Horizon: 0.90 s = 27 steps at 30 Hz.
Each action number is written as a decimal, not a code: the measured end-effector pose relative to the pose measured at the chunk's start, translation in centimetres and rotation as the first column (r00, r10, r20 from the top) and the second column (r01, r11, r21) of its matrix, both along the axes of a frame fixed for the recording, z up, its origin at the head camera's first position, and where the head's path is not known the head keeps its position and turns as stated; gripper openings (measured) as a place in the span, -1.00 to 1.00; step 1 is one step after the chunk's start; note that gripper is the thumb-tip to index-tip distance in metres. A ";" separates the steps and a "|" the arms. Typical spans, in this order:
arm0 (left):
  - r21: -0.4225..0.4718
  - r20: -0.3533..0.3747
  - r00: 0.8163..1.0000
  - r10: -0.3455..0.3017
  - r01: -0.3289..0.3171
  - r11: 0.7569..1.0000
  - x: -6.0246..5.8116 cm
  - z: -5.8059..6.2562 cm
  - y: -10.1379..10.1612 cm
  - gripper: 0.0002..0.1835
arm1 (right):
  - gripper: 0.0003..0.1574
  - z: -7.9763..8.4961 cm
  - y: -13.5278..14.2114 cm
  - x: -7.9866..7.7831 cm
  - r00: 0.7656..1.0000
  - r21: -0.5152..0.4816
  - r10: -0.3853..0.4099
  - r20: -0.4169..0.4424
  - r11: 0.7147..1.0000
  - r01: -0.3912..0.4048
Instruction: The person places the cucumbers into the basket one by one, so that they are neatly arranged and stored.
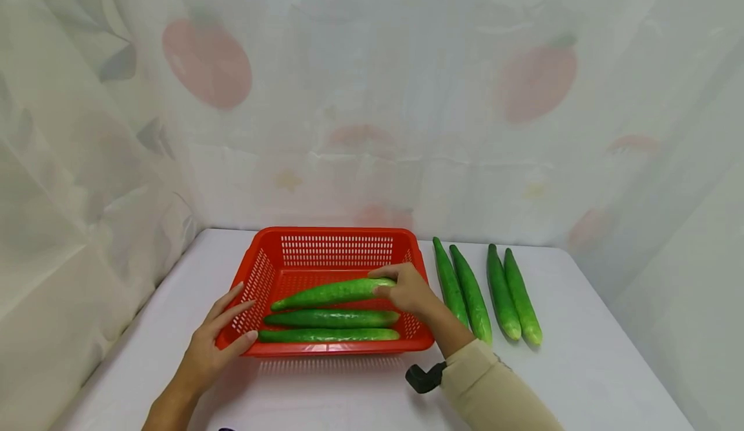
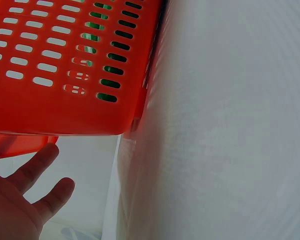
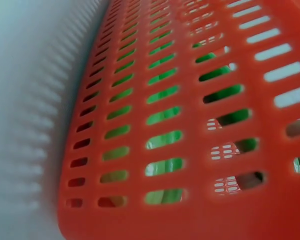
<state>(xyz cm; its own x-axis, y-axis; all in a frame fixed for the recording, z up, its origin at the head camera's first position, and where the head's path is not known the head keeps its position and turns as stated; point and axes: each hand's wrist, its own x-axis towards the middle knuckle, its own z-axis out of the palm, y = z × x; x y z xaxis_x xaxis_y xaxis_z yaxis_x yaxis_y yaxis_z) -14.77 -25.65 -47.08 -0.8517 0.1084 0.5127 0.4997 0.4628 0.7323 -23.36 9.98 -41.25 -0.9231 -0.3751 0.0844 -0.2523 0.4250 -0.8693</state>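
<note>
A red plastic basket (image 1: 334,231) with slotted walls stands on the white table. My right hand (image 1: 411,291) reaches over its right side and grips the paler right end of a cucumber (image 1: 331,293), which lies slantwise inside, its left end lower. In front of it, two more cucumbers lie side by side along the near wall: one in the middle (image 1: 331,318) and one nearest me (image 1: 328,335). My left hand (image 1: 203,350) is at the basket's left rim with fingers spread and fairly straight. In the right wrist view, green shows through the slots of the basket wall (image 3: 190,120).
To the right of the basket lie two pairs of cucumbers, a nearer pair (image 1: 472,295) beside the basket and another pair (image 1: 503,295) farther right. A pale printed curtain (image 1: 360,179) hangs behind the table and along both sides. A black device (image 1: 424,378) is strapped at the right wrist.
</note>
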 end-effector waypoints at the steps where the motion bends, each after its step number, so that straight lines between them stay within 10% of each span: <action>1: -0.002 -0.002 1.000 0.001 -0.001 1.000 0.0 0.0 0.0 -0.47 | -0.66 0.0 -0.1 -0.1 1.000 0.013 0.004 -0.004 1.000 -0.004; 27: -0.007 0.012 1.000 0.010 -0.010 1.000 -0.1 -0.3 0.0 -0.45 | -0.61 -1.1 -1.5 -0.9 0.976 0.132 -0.076 0.205 0.990 0.049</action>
<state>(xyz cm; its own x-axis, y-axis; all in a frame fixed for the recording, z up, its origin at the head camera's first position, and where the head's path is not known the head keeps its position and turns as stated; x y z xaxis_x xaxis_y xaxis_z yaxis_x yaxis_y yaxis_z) -14.83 -25.67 -47.35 -0.8590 0.1030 0.5015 0.4859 0.4729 0.7351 -24.21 8.51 -42.33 -0.9373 -0.3115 -0.1565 -0.0406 0.5434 -0.8385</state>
